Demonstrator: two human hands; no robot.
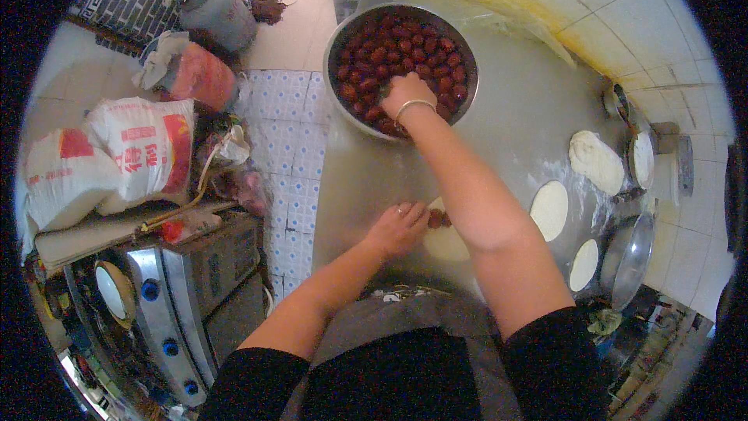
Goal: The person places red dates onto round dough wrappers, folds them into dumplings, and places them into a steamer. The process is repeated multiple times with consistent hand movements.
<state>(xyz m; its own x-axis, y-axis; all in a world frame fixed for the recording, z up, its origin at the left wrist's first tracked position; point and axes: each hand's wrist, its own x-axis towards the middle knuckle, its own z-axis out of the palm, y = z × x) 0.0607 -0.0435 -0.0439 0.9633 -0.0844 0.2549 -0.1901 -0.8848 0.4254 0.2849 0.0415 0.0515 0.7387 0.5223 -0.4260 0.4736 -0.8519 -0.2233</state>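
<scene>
Over the far part of the metal table my right hand, with a bangle at the wrist, reaches into a large metal basin. Dark red jujubes fill the basin, and my fingertips are down among them, hidden. Closer to me, my left hand rests at the left edge of a flat round of dough. A few jujubes lie on that dough beside my left fingertips. My right forearm covers part of the round. Whether the left fingers grip a jujube is not visible.
To the right lie dough rounds and a larger dough piece on the floured metal table. A metal bowl stands at the right edge. Left are white sacks, buckets and a metal appliance with blue knobs.
</scene>
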